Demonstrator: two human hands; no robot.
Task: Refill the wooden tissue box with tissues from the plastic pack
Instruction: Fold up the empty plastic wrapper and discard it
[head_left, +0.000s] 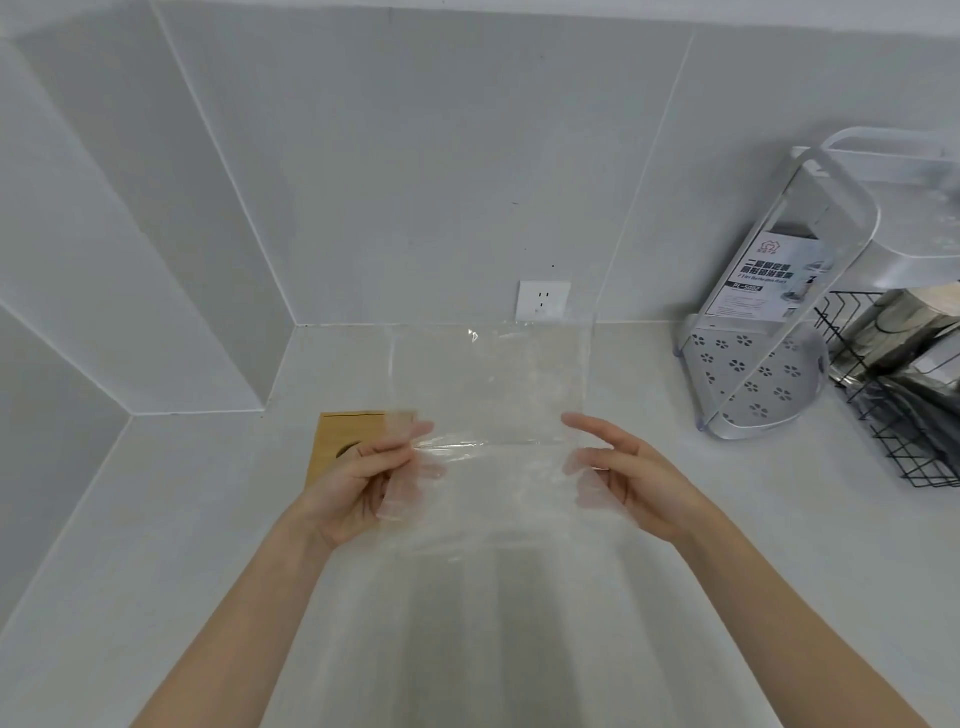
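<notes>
Our left hand (363, 478) and right hand (618, 473) pinch the clear plastic pack (488, 395) above the pale worktop (156, 519); the wooden tissue box (337, 436) lies behind the left hand, below grey tiled walls (389, 156).

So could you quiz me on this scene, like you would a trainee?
1. True or false: both hands hold the clear plastic bag.
2. Which hand partly covers the wooden tissue box?
3. What sits nearest the black wire basket: A) white wall socket B) white corner rack C) wooden tissue box?

Key: 1 true: left hand and right hand pinch its sides. 2 left. 3 B.
</notes>
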